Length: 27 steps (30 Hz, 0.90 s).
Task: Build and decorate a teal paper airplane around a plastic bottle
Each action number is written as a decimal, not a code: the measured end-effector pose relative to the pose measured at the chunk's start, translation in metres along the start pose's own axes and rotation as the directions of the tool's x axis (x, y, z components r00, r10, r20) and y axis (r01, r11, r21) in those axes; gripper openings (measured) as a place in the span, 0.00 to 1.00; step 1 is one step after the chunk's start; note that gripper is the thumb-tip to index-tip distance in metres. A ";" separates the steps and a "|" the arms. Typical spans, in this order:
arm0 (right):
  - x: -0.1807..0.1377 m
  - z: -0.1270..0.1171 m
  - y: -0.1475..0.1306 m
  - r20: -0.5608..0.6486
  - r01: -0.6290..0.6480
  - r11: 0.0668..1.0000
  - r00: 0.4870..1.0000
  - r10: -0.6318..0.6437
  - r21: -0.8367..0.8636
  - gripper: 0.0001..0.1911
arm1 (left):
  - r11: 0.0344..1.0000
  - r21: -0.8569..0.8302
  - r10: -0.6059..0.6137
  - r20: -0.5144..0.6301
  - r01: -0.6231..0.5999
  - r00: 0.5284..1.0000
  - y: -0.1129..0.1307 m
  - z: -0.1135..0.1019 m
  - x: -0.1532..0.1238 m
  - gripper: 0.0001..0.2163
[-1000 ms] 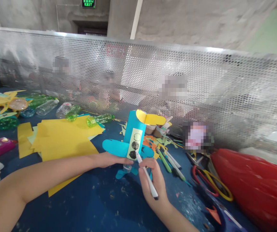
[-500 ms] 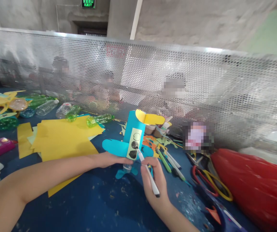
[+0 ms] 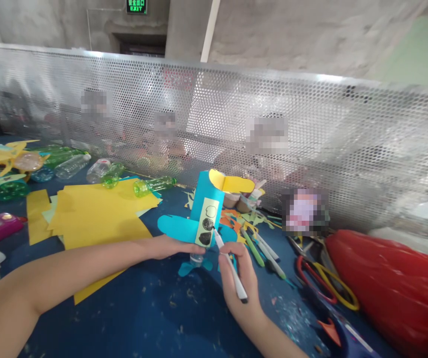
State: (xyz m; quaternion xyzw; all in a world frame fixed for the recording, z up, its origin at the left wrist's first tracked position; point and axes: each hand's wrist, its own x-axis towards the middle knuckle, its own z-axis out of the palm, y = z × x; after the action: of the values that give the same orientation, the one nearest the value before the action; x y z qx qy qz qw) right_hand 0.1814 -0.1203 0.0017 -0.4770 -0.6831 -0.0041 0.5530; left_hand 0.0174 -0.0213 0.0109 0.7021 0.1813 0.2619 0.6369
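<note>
A blue paper model plane [image 3: 202, 191] with rounded wings, a yellow tail piece and a clear bottle neck at its near end is gripped by my left hand [image 3: 171, 247]. That hand reaches under the wing, with part of its fingers hidden. On the plane lies a pale green strip [image 3: 204, 238] with outlined shapes; two are filled in black and the far one is only outlined. My right hand [image 3: 238, 273] pinches a white marker [image 3: 232, 271] with a black end. Its tip is at the edge of the middle black shape.
Yellow paper sheets [image 3: 98, 211] lie left, with plastic bottles [image 3: 154, 185] behind. Capped pens [image 3: 253, 247], paper scraps [image 3: 232, 218], scissors [image 3: 316, 278] and a red plastic bag [image 3: 393, 288] are right. A perforated metal screen [image 3: 214, 119] stands behind; people sit beyond it.
The marker tip has shifted slightly right, from on the middle black shape to its edge. My left hand and the plane have stayed almost still.
</note>
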 end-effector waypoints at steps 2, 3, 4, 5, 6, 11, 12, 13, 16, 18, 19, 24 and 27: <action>0.000 0.000 0.001 -0.007 -0.002 1.000 1.000 0.002 0.000 0.03 | 1.000 -0.002 -0.010 0.000 0.010 1.000 0.002 0.001 -0.001 0.23; 0.000 0.000 0.001 -0.007 0.000 1.000 1.000 0.000 -0.003 0.03 | 1.000 -0.002 -0.012 -0.002 0.012 1.000 0.004 0.002 -0.001 0.23; 0.000 0.000 0.001 -0.008 0.005 1.000 1.000 -0.005 -0.008 0.03 | 1.000 -0.001 -0.015 -0.004 0.015 1.000 0.006 0.002 -0.002 0.23; 0.000 0.000 0.001 -0.005 0.013 1.000 1.000 -0.013 -0.013 0.03 | 1.000 0.000 -0.020 -0.008 0.020 1.000 0.008 0.003 -0.002 0.22; 0.000 0.000 0.001 -0.001 0.018 1.000 1.000 -0.018 -0.017 0.03 | 1.000 0.002 -0.026 -0.010 0.026 1.000 0.010 0.003 -0.003 0.22; -0.001 0.000 0.000 0.014 0.029 1.000 0.999 -0.029 -0.011 0.03 | 0.999 0.017 -0.039 -0.019 0.040 0.999 0.015 0.004 -0.005 0.21; -0.001 0.000 0.000 0.016 0.031 0.999 0.999 -0.031 -0.010 0.03 | 0.999 0.018 -0.038 -0.022 0.039 0.999 0.014 0.004 -0.005 0.20; -0.001 0.000 0.000 0.016 0.035 0.999 0.999 -0.034 -0.011 0.03 | 0.999 0.018 -0.040 -0.025 0.040 0.999 0.014 0.003 -0.005 0.20; -0.001 0.001 0.000 0.010 0.028 1.000 1.000 -0.028 -0.014 0.03 | 0.999 0.008 -0.052 -0.033 0.052 0.998 0.009 0.002 -0.004 0.20; -0.001 0.001 0.001 -0.001 0.013 1.000 1.000 -0.013 -0.009 0.03 | 0.999 -0.003 -0.051 -0.027 0.051 0.998 0.004 0.000 -0.003 0.21; 0.000 0.001 0.002 -0.008 0.008 1.000 1.000 -0.008 -0.004 0.03 | 0.999 -0.006 -0.047 -0.020 0.046 0.999 0.003 0.000 -0.002 0.22; 0.000 0.001 0.002 -0.016 0.003 1.000 1.000 -0.003 -0.003 0.03 | 0.999 -0.007 -0.043 -0.016 0.043 0.999 0.008 0.002 -0.003 0.21; 0.000 0.001 0.002 -0.016 0.022 1.000 1.000 -0.022 -0.003 0.03 | 0.998 -0.005 -0.067 -0.022 0.066 0.998 0.014 0.005 -0.005 0.22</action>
State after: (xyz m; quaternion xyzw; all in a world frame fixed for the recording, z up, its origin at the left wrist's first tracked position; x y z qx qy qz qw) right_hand 0.1820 -0.1185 0.0004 -0.4705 -0.6838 -0.0150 0.5575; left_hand 0.0155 -0.0295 0.0242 0.6912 0.2111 0.2488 0.6447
